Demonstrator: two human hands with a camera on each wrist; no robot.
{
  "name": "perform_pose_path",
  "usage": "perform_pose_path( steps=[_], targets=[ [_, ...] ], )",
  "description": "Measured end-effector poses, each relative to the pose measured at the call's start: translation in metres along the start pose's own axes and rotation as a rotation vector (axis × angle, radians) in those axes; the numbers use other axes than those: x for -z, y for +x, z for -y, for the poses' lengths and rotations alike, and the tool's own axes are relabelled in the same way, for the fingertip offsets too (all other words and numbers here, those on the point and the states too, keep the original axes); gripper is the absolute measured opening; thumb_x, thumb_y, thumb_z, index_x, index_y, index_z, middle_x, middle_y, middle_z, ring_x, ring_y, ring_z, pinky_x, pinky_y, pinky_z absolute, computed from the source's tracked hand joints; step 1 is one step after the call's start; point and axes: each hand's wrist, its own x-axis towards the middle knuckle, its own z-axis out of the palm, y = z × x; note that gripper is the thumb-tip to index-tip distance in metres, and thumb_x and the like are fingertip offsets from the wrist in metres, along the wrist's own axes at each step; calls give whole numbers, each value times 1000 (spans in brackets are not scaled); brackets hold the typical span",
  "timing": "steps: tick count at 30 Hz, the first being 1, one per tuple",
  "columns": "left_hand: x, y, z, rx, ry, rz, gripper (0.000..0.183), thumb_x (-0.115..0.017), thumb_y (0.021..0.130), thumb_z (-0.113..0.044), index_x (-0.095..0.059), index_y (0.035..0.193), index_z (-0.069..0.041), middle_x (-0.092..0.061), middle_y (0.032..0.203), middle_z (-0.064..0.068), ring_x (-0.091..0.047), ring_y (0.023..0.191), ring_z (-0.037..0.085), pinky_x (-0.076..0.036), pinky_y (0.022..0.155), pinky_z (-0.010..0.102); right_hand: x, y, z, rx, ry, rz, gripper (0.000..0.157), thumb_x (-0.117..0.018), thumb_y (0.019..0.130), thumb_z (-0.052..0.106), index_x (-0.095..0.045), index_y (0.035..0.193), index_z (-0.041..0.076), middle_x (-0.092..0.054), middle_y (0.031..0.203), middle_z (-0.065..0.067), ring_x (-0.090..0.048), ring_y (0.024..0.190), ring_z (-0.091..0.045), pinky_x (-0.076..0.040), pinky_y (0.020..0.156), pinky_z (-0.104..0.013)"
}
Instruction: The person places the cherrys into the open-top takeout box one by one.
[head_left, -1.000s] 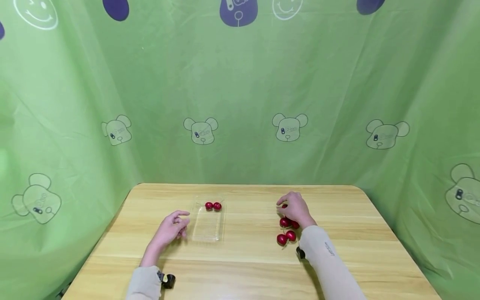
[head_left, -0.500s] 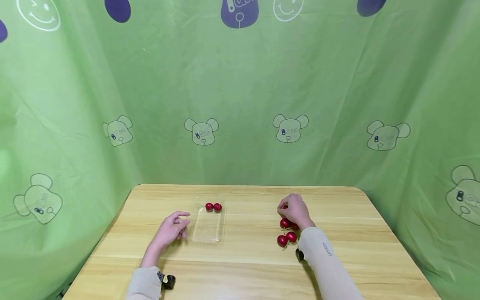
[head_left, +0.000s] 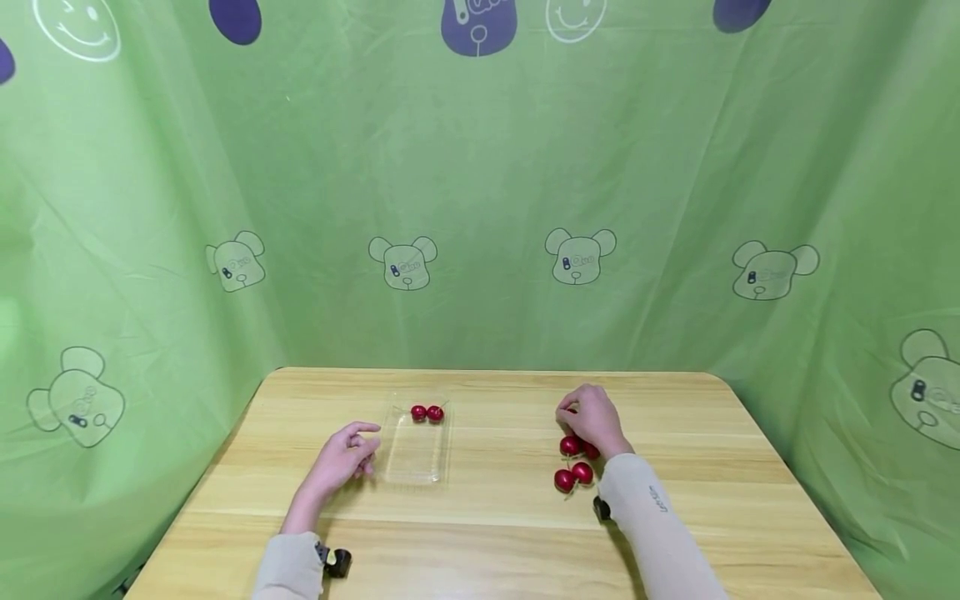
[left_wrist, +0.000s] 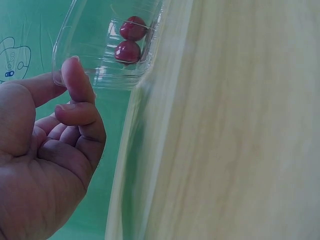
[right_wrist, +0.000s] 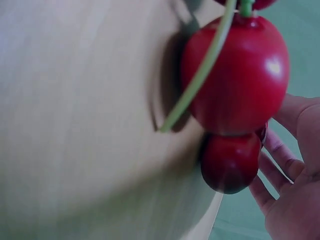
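Observation:
A clear plastic container [head_left: 415,480] lies on the table at left centre, two red cherries [head_left: 427,413] at its far end. Beside its left side is my left hand [head_left: 341,457], fingers loosely bent and holding nothing; in the left wrist view a fingertip [left_wrist: 59,79] overlaps the container's edge, and I cannot tell if it touches. My right hand [head_left: 592,418] reaches over a row of cherries and pinches the farthest cherry [head_left: 573,409], mostly hidden by the fingers. Nearer are more cherries [head_left: 571,446], partly under the hand, and a stemmed pair [head_left: 573,477].
The wooden table [head_left: 495,533] has rounded far corners. Green curtains [head_left: 480,325] with bear prints hang behind it and at both sides. A black wrist camera [head_left: 337,563] sits at the left cuff, another [head_left: 602,508] at the right.
My right thumb and fingers have drawn together around the farthest cherry, which now shows less. The left hand, the container and the other cherries stay in place.

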Motion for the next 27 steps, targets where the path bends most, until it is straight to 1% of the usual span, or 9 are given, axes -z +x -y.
perform_pose_path(
  steps=[5,7,12,17,20,23,25,27],
  targets=[
    [0,0,0,-2,2,-2,40,-66,101,-13,-58,139,-1,-68,84,19,-63,61,19,-49,54,24,3,0,1,-14,2,-11,11,-74,93,16,-82,95,9,-70,115,-18,-57,116,-40,-47,103,-58],
    [0,0,0,-3,1,-3,40,-66,101,-13,-59,138,-1,-68,84,18,-63,61,18,-48,54,24,4,-1,1,-14,11,-24,12,-73,93,16,-81,96,8,-70,115,-19,-57,115,-40,-47,101,-58],
    [0,-1,0,-3,-4,-2,40,-66,101,-12,-59,138,-1,-68,83,19,-63,61,18,-49,54,24,5,-1,0,-9,28,-85,13,-72,94,16,-81,96,6,-72,108,-16,-56,108,-36,-47,95,-54],
    [-1,-1,-1,1,-10,0,40,-67,101,-14,-59,139,-2,-68,84,19,-63,61,18,-49,54,24,7,0,-2,1,53,-118,14,-71,95,15,-80,96,5,-75,101,-14,-61,103,-36,-49,95,-53],
    [-1,-1,-1,3,-9,-4,40,-67,101,-14,-59,138,-2,-68,84,19,-63,61,18,-49,54,24,8,1,0,-5,81,-111,12,-71,95,13,-80,96,5,-76,99,-13,-65,92,-30,-53,88,-48],
    [-1,-1,-1,0,-4,-6,40,-67,101,-15,-59,138,-2,-68,84,19,-63,61,18,-48,54,24,10,1,4,-35,113,-93,10,-71,94,12,-79,96,7,-76,96,-11,-63,79,-22,-53,75,-39],
    [-1,-1,-1,-1,-4,-6,40,-66,101,-15,-59,138,-2,-68,84,20,-63,61,18,-48,53,24,12,0,6,-54,128,-84,10,-70,94,11,-78,98,7,-76,95,-10,-61,75,-20,-51,71,-35],
    [-1,-1,0,-1,-5,-4,40,-67,101,-15,-59,138,-2,-68,84,19,-63,61,18,-48,53,24,13,0,7,-75,139,-79,11,-69,94,11,-78,100,7,-75,95,-10,-61,76,-19,-51,71,-33]
  ],
)
